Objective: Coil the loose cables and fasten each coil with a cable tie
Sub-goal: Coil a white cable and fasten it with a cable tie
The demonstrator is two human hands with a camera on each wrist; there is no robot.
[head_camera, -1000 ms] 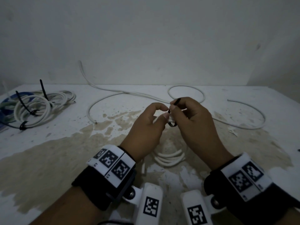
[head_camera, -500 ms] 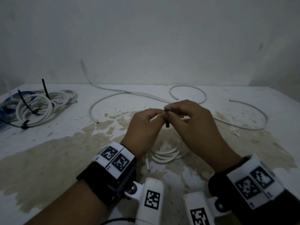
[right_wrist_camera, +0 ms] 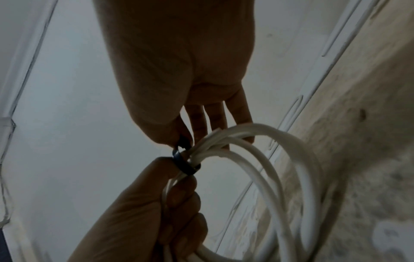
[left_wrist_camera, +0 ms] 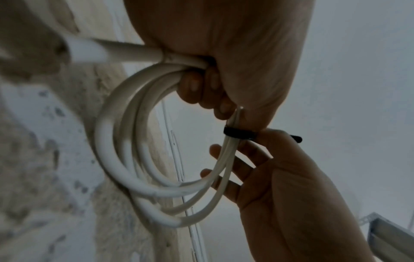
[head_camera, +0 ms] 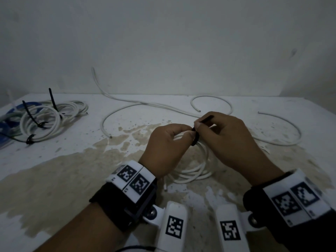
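Tie tail (head_camera: 206, 119) risen between hands.

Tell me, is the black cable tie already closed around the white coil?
Closed: black cable tie loops the white coil, right hand pinching its tail.

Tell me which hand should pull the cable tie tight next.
Right. The right hand already pinches the black cable tie's free tail, while the left hand grips the white coil.

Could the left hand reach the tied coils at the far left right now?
Probably not at once: the left hand grips the white coil while the right hand pinches the black tie. The path over the table to the tied coils looks free.
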